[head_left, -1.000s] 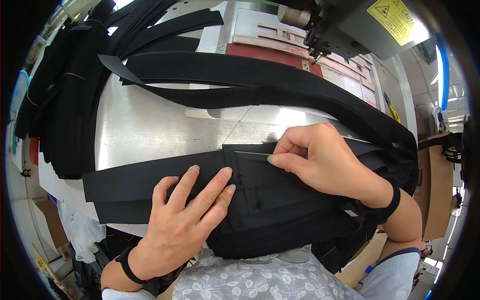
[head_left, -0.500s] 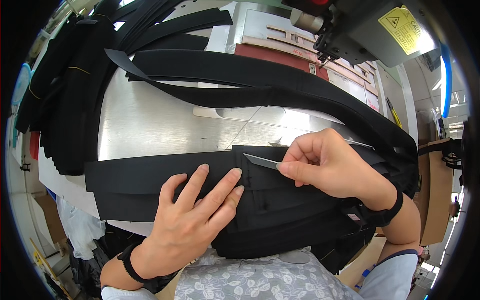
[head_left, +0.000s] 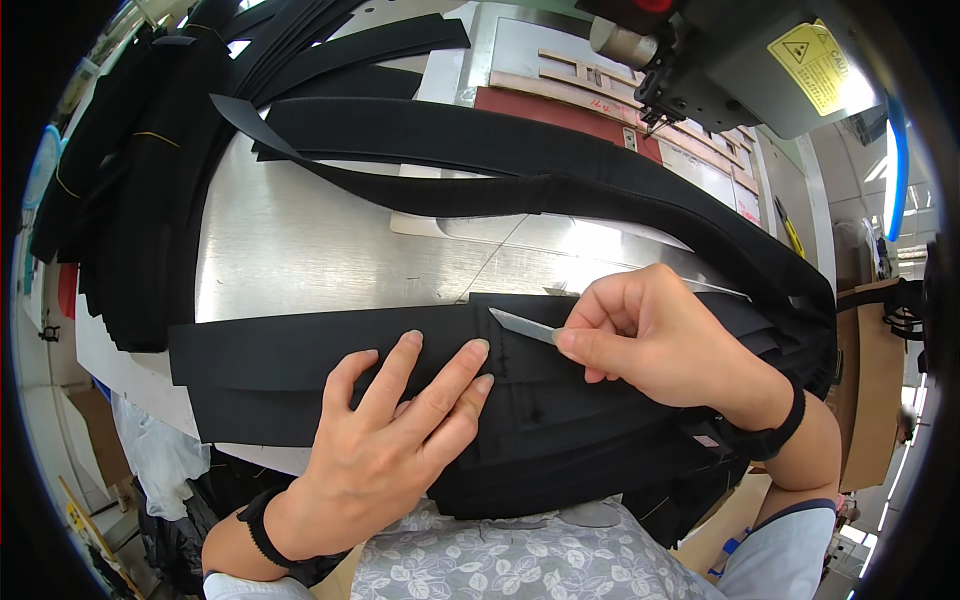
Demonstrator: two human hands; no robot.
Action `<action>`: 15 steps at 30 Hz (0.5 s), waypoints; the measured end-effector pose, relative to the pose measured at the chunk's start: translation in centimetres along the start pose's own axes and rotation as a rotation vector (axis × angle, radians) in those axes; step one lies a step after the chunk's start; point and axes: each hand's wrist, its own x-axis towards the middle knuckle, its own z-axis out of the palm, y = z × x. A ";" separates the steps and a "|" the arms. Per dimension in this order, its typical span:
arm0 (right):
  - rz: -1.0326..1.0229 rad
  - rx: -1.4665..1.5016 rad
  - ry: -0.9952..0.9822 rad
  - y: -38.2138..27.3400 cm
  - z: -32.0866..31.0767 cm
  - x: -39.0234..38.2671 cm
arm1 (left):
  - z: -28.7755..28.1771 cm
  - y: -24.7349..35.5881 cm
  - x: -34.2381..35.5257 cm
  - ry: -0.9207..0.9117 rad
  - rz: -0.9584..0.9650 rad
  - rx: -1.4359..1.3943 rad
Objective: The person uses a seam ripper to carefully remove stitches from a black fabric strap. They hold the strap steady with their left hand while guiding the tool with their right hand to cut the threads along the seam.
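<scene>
My left hand (head_left: 400, 440) lies flat with fingers spread on a stack of black fabric strips (head_left: 270, 350), its fingertips close to a stitched seam. To the right, my right hand (head_left: 640, 335) pinches a thin metal blade (head_left: 523, 326) with a slanted, pointed tip between thumb and fingers. The blade points left, its tip just over the black fabric beside the seam, right of my left fingertips. Whether the tip touches the fabric I cannot tell. More layered black fabric (head_left: 600, 455) spreads under my right forearm and down to my lap.
A long black band (head_left: 440, 195) curves across the metal worktop (head_left: 290, 250). Bundled black strips (head_left: 155, 220) are piled at the left. The sewing machine head (head_left: 720, 70) overhangs at the upper right. Behind the band lie wooden templates (head_left: 580, 85); a yellow cutter (head_left: 788, 228) rests at the right edge.
Both hands stay almost in place. My left fingertips sit slightly farther right, and the blade is tilted a little and catches more light.
</scene>
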 end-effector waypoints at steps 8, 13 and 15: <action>-0.072 0.059 0.007 0.1 0.0 0.2 | 0.0 0.0 -0.1 0.003 0.004 -0.005; -0.041 0.022 -0.059 0.1 -0.9 0.0 | 0.0 0.0 -0.3 -0.005 -0.008 -0.006; -0.051 0.017 -0.062 0.3 -0.8 0.0 | 0.0 0.0 -0.3 -0.009 -0.004 -0.007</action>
